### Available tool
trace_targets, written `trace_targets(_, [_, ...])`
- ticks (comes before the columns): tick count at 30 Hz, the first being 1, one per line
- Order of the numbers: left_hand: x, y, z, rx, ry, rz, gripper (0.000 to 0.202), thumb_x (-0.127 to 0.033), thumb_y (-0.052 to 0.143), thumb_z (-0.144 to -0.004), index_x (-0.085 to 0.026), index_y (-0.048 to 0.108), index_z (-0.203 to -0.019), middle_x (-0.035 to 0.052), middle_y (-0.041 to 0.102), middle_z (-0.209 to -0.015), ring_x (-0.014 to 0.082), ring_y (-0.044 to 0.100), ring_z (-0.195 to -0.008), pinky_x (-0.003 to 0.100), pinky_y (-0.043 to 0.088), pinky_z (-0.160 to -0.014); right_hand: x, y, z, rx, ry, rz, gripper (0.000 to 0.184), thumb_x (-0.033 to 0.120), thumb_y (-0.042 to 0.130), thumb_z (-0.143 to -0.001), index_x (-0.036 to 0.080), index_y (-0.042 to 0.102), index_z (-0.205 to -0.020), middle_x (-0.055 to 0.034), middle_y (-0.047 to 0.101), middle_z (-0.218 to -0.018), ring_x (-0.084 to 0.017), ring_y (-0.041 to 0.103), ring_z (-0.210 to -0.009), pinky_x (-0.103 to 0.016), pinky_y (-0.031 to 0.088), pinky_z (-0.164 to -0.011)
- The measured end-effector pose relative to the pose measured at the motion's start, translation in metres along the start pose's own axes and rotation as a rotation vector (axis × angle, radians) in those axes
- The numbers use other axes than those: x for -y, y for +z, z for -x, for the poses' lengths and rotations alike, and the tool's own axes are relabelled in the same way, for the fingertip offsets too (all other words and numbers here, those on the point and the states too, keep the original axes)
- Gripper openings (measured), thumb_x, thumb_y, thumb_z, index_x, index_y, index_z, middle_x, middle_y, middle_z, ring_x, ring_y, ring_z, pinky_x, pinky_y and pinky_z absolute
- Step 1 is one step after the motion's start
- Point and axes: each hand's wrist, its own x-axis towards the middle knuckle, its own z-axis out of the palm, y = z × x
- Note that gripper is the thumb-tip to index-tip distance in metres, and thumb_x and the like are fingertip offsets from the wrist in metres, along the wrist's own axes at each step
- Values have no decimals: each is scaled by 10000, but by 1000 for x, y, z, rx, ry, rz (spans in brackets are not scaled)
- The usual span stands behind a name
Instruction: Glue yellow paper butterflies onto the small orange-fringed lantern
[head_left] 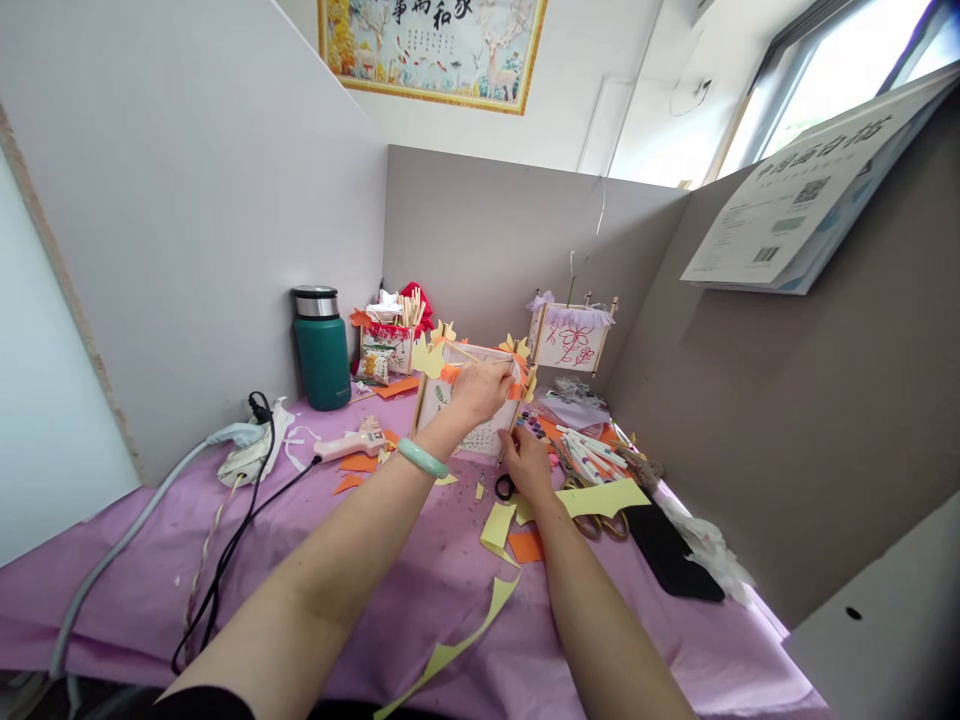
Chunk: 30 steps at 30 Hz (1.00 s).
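A small paper lantern (459,400) with a wooden stick frame and yellow and orange paper trim stands on the purple table cover (420,600). My left hand (484,385), with a green bangle on the wrist, is closed in a pinch on the lantern's top right edge. My right hand (525,465) is closed round the lantern's lower right corner, holding it. Black-handled scissors (505,487) lie just under my right hand.
A green flask (321,350), a glue gun (349,443) with black cable, a second lantern (571,338) at the back, markers (592,452), a black phone (671,550), and yellow and orange paper scraps (499,525) lie around. Grey partition walls close three sides.
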Motion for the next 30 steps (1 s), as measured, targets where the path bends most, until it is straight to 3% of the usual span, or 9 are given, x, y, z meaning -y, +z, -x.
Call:
trace_targets(7, [-2, -4, 2, 7, -70, -56, 245, -315, 445, -853, -219, 658, -782, 28, 683, -766, 185, 597, -773, 343, 364, -802, 1, -1, -1, 3, -8, -3, 341, 465, 388, -888, 202, 505, -706, -6, 562, -635, -157, 522, -622, -246, 288, -570])
trace_targets(20, [-5, -5, 1, 48, -105, -56, 242, -322, 446, -854, -219, 664, -832, 42, 681, -810, 193, 598, -808, 339, 373, -812, 1, -1, -1, 10, -6, 10, 345, 471, 382, -887, 202, 496, -704, -8, 559, -642, -157, 506, -610, -246, 271, -558])
trace_targets(26, [-17, -1, 13, -49, -3, 14, 179, -204, 448, -814, -220, 615, -879, 36, 657, -988, 196, 555, -963, 362, 329, -898, 1, -2, -1, 11, -9, 28, 358, 468, 368, -890, 195, 503, -702, -8, 551, -628, -150, 489, -593, -243, 264, -547])
trace_targets(30, [-26, -1, 17, -46, 20, 18, 199, -239, 530, -749, -206, 579, -939, 68, 619, -1034, 227, 509, -1042, 390, 283, -970, -1, 0, -1, 19, -14, -2, 327, 440, 377, -890, 186, 524, -746, -21, 584, -673, -147, 508, -605, -238, 278, -552])
